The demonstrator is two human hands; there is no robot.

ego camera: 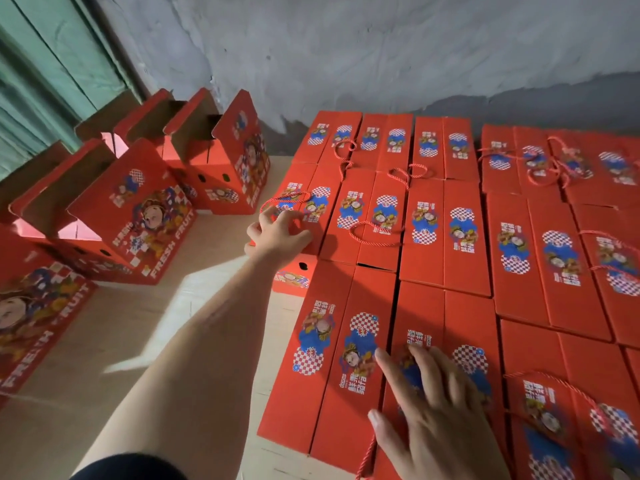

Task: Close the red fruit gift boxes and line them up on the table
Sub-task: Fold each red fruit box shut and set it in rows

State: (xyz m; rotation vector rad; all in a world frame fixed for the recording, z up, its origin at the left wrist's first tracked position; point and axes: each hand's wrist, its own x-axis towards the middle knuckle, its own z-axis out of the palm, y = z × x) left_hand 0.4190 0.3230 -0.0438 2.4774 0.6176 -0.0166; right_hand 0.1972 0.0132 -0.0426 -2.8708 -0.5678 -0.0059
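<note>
Several closed red fruit gift boxes (446,216) lie in tight rows over the right half of the table, some with red cord handles loose on top. My left hand (277,233) reaches out to the left edge of a closed box (304,209) in the middle row, fingers curled over its corner next to its cord handle. My right hand (429,417) lies flat, fingers spread, on the lid of a near closed box (446,348). Several open red boxes (138,216) with raised flaps stand at the left.
The light wooden table top (166,327) shows between the open boxes and the closed rows. A grey plastered wall (381,46) runs behind the table. A green panelled door or shutter (41,81) stands at the far left.
</note>
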